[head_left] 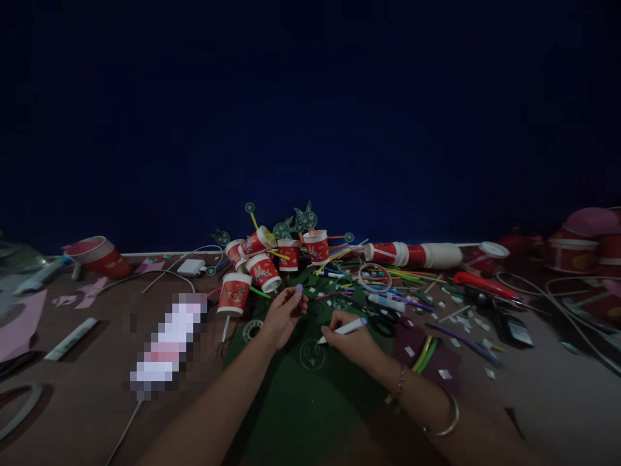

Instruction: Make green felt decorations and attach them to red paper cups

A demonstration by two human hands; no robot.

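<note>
My left hand (283, 315) is closed in a pinch on a small pale purple pen cap (299, 288), held up above a dark green sheet (291, 395). My right hand (350, 338) grips a white pen (345, 329) with its tip down on the green sheet, beside a drawn circle (312, 355). The two hands sit close together over the sheet's far part. A bracelet and a bangle show on my right wrist.
Red paper cups (262, 259) with straws and green cut-outs are piled behind the hands. Colourful straws (383, 278), scissors (383, 320), a glue stick (385, 302), a red cutter (482, 285), lying bottles (422, 254), cables and paper scraps litter the brown table. Stacked cups (97, 254) stand far left.
</note>
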